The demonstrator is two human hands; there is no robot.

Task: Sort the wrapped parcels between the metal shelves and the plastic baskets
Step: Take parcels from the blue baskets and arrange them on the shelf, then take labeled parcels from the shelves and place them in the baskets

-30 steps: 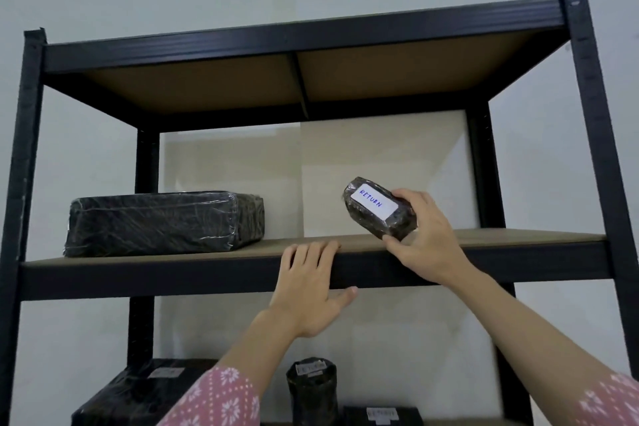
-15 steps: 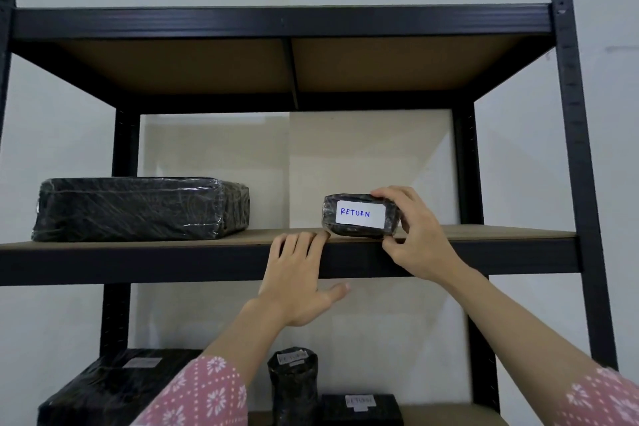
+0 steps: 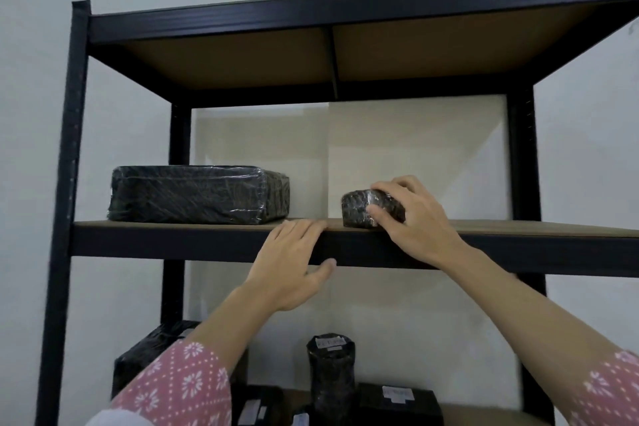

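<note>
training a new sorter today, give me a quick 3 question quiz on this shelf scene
1. True or false: the small parcel rests on the same shelf board as the large parcel.
2. Which hand grips the small parcel? A. left hand B. right hand C. both
3. Fill in: the left hand lies with straight fingers on the shelf's front ____.

Key
1. True; it sits to the right of the large parcel, apart from it.
2. B; the right hand has fingers over its top and thumb on its front.
3. Edge.
</note>
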